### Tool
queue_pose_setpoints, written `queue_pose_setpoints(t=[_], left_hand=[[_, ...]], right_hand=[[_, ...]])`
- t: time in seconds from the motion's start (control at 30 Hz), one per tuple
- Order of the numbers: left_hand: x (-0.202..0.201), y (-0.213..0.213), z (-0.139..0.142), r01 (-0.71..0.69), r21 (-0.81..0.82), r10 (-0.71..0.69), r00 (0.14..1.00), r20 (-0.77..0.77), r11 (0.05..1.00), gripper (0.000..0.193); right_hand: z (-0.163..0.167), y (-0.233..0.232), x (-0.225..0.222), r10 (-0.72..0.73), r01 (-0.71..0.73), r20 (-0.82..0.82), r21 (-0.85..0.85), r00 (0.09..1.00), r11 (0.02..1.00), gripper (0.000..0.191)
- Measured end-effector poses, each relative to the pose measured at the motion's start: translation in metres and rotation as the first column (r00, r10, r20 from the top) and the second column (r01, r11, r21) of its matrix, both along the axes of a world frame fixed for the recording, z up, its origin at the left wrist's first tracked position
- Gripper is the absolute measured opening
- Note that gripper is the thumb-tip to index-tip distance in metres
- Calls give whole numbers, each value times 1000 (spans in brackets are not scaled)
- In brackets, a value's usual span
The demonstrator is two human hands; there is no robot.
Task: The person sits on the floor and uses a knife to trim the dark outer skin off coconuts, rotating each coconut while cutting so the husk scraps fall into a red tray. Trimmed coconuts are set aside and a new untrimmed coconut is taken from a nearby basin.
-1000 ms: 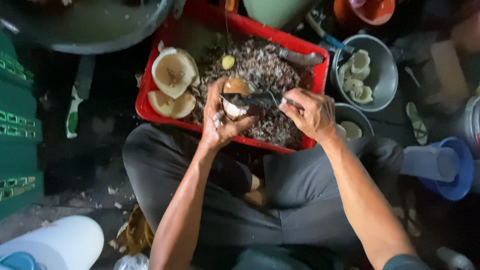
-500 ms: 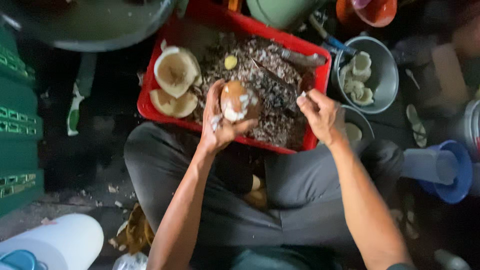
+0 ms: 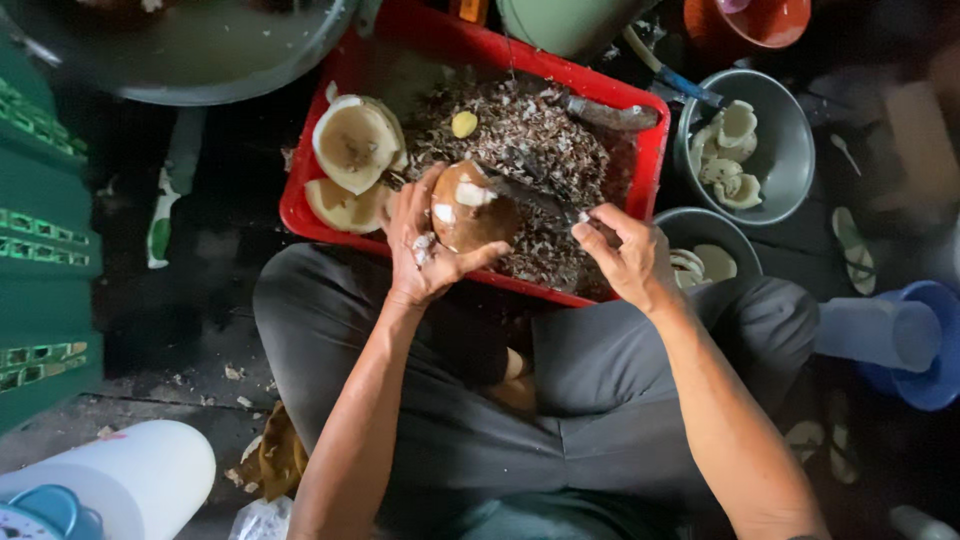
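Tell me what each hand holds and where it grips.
The left hand cups a brown coconut piece from its left side and underneath. The right hand grips a knife by its handle, with the blade against the coconut.

A single camera worn on the head looks almost straight down past the person's own forearms and lap to the floor (image 3: 190, 300). It sits close: the left hand (image 3: 425, 245) and right hand (image 3: 625, 260) meet near the middle of the frame, with the crossed legs filling the lower half. The far side of the scene lies at the top, where a red crate (image 3: 470, 45) runs across. There is no second view to share any part with
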State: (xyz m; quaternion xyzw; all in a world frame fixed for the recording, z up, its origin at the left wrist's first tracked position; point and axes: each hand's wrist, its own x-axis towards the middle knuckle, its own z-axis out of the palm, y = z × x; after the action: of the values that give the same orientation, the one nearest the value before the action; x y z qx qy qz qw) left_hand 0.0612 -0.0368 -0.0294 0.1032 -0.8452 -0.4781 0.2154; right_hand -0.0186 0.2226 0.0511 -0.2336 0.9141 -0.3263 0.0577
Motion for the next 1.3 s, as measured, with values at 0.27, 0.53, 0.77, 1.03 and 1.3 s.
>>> queue_pose_setpoints(t=[0.27,0.53,0.77,1.03,1.3], left_hand=[[-10,10,-18,201,403,-76,949,-305,893,109],[-3,11,-8,298,605,-134,944,-302,738,109],[-1,12,-5,241,500,-126,959,-253,832,109],[-6,12,-10,307,634,-167,948,-272,710,107],[-9,13,-10,332,725,-163,942,-295,604,110]], right_hand=[[33,-31,20,312,-264,-486,167,816,950,24],[23,-28,0,337,-253,-582,223,740,941,23],[52,31,-51,-97,90,-256,-39,962,995,25],[6,-13,14,179,-182,-407,30,896,983,19],[5,-19,-2,245,-248,-406,47,880,968,19]])
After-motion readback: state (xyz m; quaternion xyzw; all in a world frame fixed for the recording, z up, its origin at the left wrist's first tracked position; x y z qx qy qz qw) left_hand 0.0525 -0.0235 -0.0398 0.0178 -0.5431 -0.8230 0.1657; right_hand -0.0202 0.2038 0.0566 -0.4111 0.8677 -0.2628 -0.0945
